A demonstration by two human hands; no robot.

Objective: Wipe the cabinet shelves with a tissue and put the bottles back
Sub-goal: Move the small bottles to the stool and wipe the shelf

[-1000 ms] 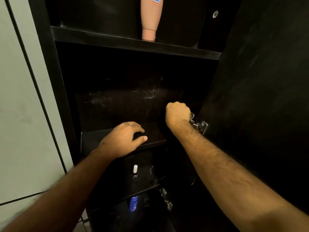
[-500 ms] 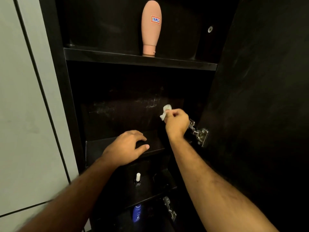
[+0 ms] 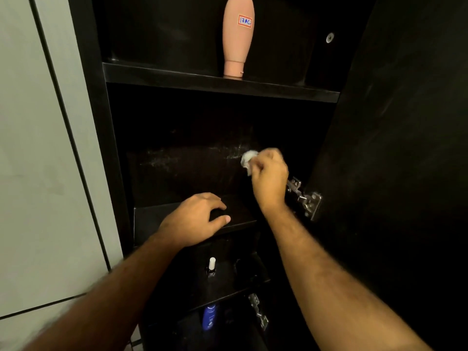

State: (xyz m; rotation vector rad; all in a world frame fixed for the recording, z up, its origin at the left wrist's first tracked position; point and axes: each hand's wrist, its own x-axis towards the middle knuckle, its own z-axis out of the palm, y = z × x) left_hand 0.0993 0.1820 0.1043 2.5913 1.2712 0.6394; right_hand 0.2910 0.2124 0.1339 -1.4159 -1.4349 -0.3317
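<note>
Nearest the camera, low in the dark cabinet, a blue bottle (image 3: 209,317) stands on the bottom shelf, and one shelf up is a small nail-polish bottle (image 3: 211,267) with a white cap; both are where they were a second ago. Above them the left hand (image 3: 195,219) rests on the front edge of the middle shelf (image 3: 149,219), fingers loosely spread and thumb along the lip, holding nothing and unmoved over the last second. The right hand (image 3: 268,176), just beside the door hinge (image 3: 302,196), pinches a crumpled white tissue (image 3: 248,159) between thumb and fingers. A second ago that fist was low by the hinge and the tissue was hidden; it has since lifted, and the wad now sits at the cabinet's back panel (image 3: 182,160), right at the pale dusty streaks there, though actual contact cannot be told. That suggests wiping has shifted from the shelf corner to the back wall, so the cleaning stage is probably not finished. Farthest up, a peach bottle (image 3: 238,36) with an orange-edged label stands cap-down on the upper shelf (image 3: 164,76). The middle shelf has no bottle on it, so returning one there seems to remain.
</note>
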